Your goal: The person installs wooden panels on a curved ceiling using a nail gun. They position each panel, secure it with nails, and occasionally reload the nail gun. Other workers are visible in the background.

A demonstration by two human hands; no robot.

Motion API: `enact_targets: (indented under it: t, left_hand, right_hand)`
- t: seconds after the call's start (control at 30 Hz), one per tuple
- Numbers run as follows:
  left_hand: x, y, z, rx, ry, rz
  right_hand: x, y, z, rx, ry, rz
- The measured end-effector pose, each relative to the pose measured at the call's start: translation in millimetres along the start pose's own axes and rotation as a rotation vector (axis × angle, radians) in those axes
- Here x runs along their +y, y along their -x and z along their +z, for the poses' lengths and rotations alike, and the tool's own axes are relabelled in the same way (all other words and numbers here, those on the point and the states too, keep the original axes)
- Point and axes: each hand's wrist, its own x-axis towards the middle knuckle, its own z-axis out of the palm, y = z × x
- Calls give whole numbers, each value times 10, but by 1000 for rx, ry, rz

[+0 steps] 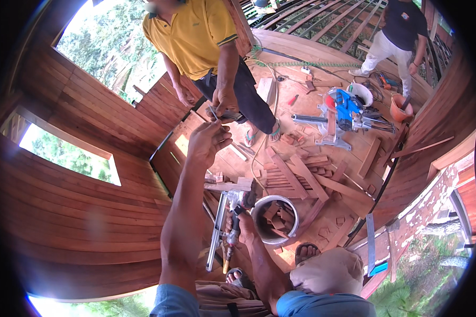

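Observation:
My left hand is raised with its fingertips pinched on a small thin strip, too small to make out clearly, which meets the hand of a person in a yellow shirt. That person also has a dark item at the fingers, partly hidden. My right hand grips the black handle of a silver nail gun, which is held low beside a white bucket of wood offcuts. The gun's long magazine points down toward my feet.
A blue miter saw sits at the right, near a white pail and an orange bucket. Loose boards and a hose lie on the wooden floor. Another person stands at upper right. Plank walls with openings surround us.

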Motion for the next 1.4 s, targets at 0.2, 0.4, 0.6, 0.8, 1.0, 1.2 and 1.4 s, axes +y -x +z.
enact_targets:
  t: [0.2, 0.4, 0.6, 0.8, 1.0, 1.2, 1.4]
  left_hand:
    - [145, 38, 12, -23, -191, 5]
    - [266, -3, -23, 3, -366, 13]
    - [388, 39, 46, -27, -404, -31]
    - [383, -26, -85, 9, -425, -30]
    - [301, -137, -84, 45, -501, 135]
    - [244, -289, -126, 163, -826, 343]
    - [269, -364, -60, 268, -970, 419]
  right_hand:
    - [-35, 36, 63, 15, -72, -14]
    - [-64, 81, 150, 2, -47, -24]
    - [-37, 59, 95, 13, -49, -30]
    - [-55, 64, 121, 8, -46, -44]
    - [-55, 62, 121, -7, -60, -31]
    - [-68, 75, 139, 10, -72, -17]
    - [-108, 96, 137, 33, -74, -26]
